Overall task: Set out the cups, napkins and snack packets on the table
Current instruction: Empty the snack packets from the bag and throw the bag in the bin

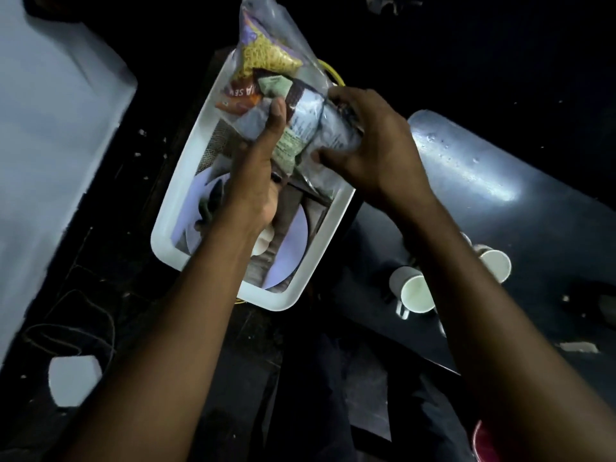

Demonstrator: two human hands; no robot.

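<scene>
A clear plastic bag of snack packets (266, 61) is held above a white basket (173, 225); yellow noodle-like snacks and a red packet show through it. My left hand (260, 175) grips the bag's lower part from below, thumb pressed on it. My right hand (373, 148) is closed around the bag's right end. Two white paper cups (413, 291) (496, 263) lie tipped on the dark table (500, 181) at the right. Inside the basket lie pale round plates (293, 251). I see no napkins that I can tell apart.
The basket stands on a dark surface left of the dark table. A large pale surface (50, 128) fills the left side. A dark cable (83, 325) and a white object (75, 381) lie on the floor at lower left. Something red (483, 441) shows at the bottom right.
</scene>
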